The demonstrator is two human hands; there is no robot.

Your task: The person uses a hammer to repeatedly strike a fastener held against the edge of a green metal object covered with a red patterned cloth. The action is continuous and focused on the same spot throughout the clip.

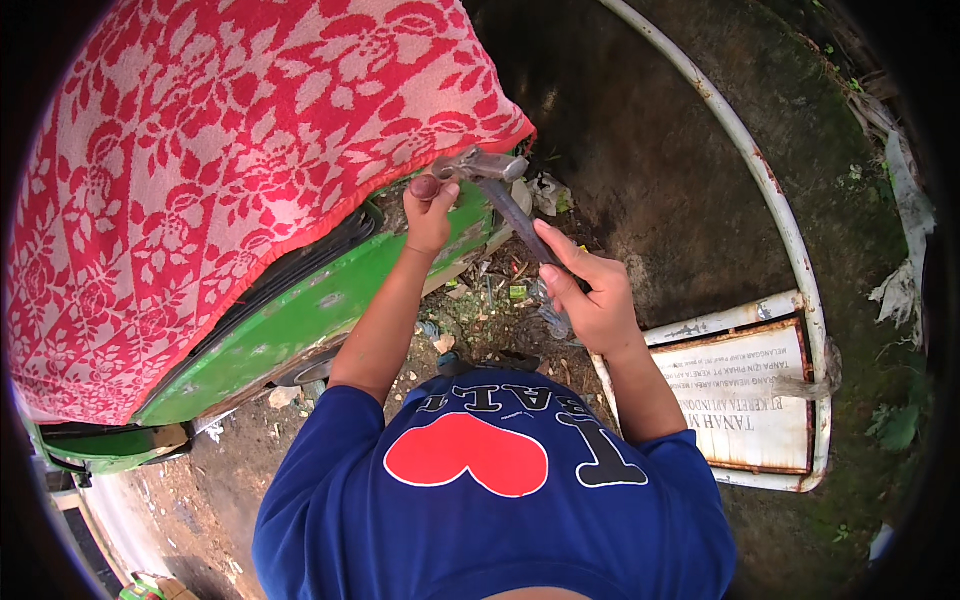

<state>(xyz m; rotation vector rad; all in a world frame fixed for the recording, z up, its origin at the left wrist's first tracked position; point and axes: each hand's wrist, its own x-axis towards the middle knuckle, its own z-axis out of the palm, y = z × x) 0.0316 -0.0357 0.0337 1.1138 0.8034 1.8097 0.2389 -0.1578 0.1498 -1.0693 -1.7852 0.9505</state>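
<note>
My right hand (597, 300) is closed around the dark handle of a hammer (512, 217). The hammer's grey metal head (495, 166) is up by my left hand, at the edge of the cloth. My left hand (430, 218) is closed around a tool with a rounded brown end (425, 187); the rest of that tool is mostly hidden. Both hands are over the corner of a green car body (345, 290) with pale worn patches. A red and pink floral blanket (250, 130) covers the top of the car.
A bent white pipe frame (745, 135) curves along the right, holding a rusty-edged white sign board (745, 400). Litter and small stones (480, 300) are scattered on the ground between the car and me. Torn pale plastic (905, 190) hangs at the far right.
</note>
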